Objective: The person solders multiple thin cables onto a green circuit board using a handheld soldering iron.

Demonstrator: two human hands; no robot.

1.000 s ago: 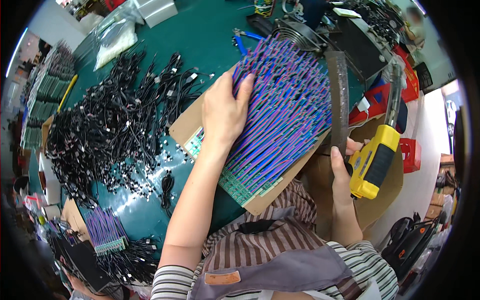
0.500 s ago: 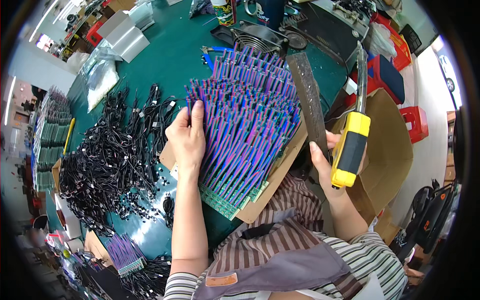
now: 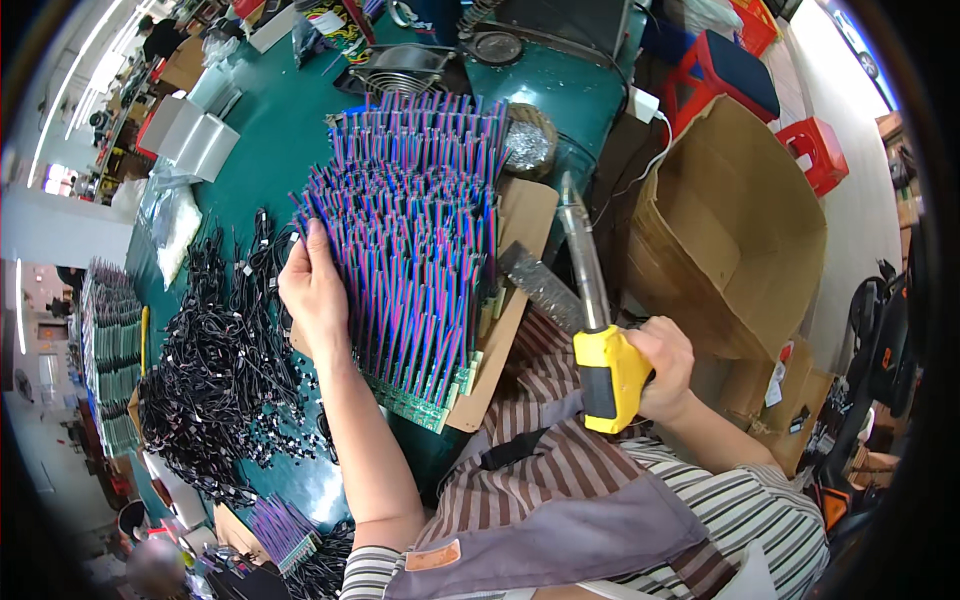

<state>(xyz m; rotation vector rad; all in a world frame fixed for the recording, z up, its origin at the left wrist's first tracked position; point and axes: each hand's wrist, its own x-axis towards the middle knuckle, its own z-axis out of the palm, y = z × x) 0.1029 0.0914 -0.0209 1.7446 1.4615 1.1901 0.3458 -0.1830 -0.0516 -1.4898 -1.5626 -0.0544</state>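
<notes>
My left hand (image 3: 318,300) is closed at the left edge of a dense bundle of purple, blue and black wires (image 3: 410,240), its thumb pressed on the outer ones. These wires rise from rows of green circuit boards (image 3: 420,405) lying on a flat cardboard sheet (image 3: 490,365). In my right hand (image 3: 664,368), to the right of the sheet, is a yellow-and-black soldering gun (image 3: 615,380) with its metal tip pointing up and away. Beside its barrel a dark metal bar (image 3: 545,290) slants over the cardboard's edge; whether my right fingers hold it is hidden.
Tangled black cables (image 3: 225,370) cover the table on the left. Behind the wires sit a round fan guard (image 3: 400,70) and a small basket of shiny bits (image 3: 530,140). A large open cardboard box (image 3: 735,230) and a red stool (image 3: 815,155) stand at the right.
My right hand has lowered the soldering gun and turned it. The metal bar has swung from nearly upright to slanting low. My head view has shifted right; my left hand keeps its place on the wires.
</notes>
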